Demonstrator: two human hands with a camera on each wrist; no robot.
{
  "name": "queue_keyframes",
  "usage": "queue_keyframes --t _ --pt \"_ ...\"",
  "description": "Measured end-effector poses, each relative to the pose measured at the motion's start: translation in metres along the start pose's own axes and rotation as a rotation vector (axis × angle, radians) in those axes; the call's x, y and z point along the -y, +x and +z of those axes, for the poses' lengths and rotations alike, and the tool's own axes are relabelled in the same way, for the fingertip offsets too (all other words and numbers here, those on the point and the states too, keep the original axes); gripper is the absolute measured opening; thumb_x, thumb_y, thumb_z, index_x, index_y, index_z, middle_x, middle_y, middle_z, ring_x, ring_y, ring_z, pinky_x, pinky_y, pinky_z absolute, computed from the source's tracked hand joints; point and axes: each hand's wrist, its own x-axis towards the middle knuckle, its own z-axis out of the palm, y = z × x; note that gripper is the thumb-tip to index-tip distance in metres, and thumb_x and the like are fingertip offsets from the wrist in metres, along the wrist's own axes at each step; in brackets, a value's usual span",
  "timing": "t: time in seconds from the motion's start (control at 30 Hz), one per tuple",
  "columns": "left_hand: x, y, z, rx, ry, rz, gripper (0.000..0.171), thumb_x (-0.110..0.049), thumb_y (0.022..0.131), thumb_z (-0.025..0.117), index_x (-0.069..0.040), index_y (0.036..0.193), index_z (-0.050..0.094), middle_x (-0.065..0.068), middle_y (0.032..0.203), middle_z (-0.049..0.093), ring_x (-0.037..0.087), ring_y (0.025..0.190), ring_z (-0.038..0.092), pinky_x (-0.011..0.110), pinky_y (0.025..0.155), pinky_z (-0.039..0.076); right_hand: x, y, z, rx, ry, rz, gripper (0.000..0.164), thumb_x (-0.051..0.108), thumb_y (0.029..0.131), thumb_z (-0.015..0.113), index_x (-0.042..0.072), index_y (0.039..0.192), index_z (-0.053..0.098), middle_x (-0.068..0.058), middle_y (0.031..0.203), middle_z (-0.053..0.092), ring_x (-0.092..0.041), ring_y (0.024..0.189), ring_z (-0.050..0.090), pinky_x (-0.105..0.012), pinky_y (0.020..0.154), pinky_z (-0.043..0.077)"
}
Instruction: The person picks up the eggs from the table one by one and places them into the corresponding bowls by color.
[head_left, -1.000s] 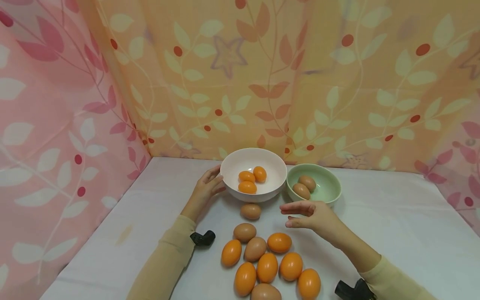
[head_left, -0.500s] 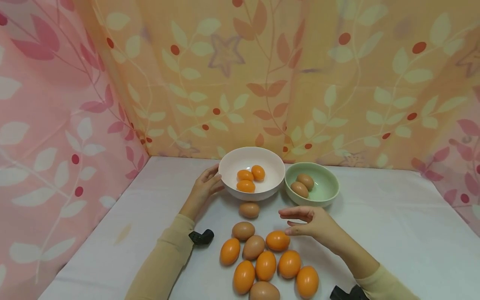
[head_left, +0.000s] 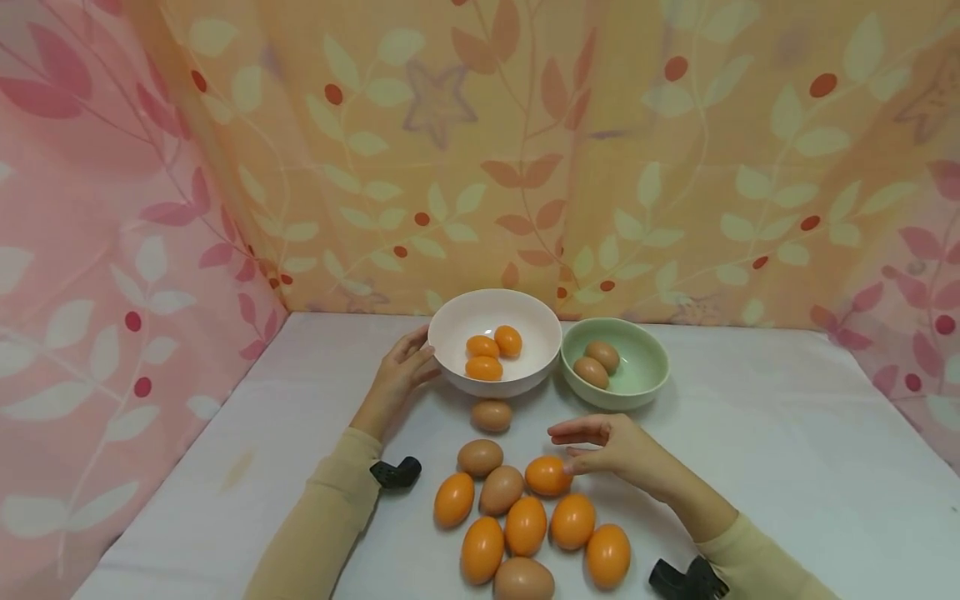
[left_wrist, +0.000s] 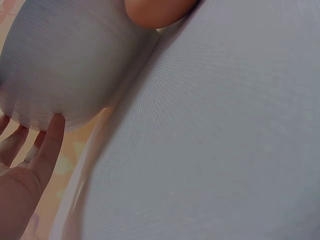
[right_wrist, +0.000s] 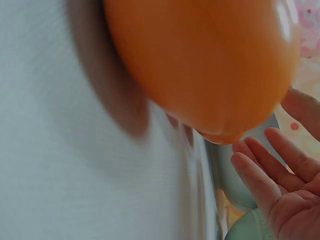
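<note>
Head view: three orange eggs (head_left: 483, 368) in the white bowl (head_left: 461, 319), two brown eggs (head_left: 592, 372) in the green bowl (head_left: 642, 367), ten loose; a third done, I'd judge. Left hand (head_left: 397, 372), fingers straight, touches the white bowl; right hand (head_left: 618, 450), thumb and fingers apart, reaches a loose orange egg (head_left: 546, 476). White cloth (head_left: 765, 433) spreads wide either side, its back edge just behind the bowls

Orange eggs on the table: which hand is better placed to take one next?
Probably the right hand: it holds nothing and is right beside an orange egg. The left hand is busy touching the white bowl.
</note>
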Motion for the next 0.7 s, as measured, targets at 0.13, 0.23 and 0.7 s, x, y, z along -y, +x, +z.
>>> queue_keyframes --t 0.13,0.23,0.7 --pt "-0.0017 0.0000 -0.0025 -0.011 -0.004 -0.001 0.052 -0.016 0.103 0.052 -0.011 0.152 0.037 0.008 0.160 0.036 0.028 0.131 0.052 0.039 0.101 0.055 -0.0006 0.0035 0.0017 0.011 -0.052 0.014 0.054 0.017 0.084 0.079 -0.004 0.130 0.062 -0.024 0.133 0.063 -0.037 0.126 0.059 -0.025 0.091 0.058" --pt "-0.0021 0.0004 -0.0027 -0.001 -0.006 0.001 0.052 -0.017 0.103 0.053 -0.011 0.152 0.037 0.008 0.160 0.036 0.030 0.132 0.050 0.040 0.102 0.054 -0.0008 0.0038 0.0025 0.018 -0.058 0.025 0.052 0.016 0.084 0.079 -0.004 0.129 0.062 -0.022 0.132 0.064 -0.036 0.125 0.059 -0.024 0.090 0.058" --pt "0.0014 0.0022 0.0010 0.001 0.001 0.001 0.052 -0.016 0.104 0.051 -0.009 0.153 0.036 0.008 0.161 0.034 0.031 0.136 0.048 0.042 0.104 0.053 -0.0032 0.0019 0.0051 0.043 -0.106 0.073 0.053 0.023 0.081 0.083 0.001 0.126 0.066 -0.015 0.127 0.069 -0.027 0.122 0.063 -0.039 0.105 0.051"
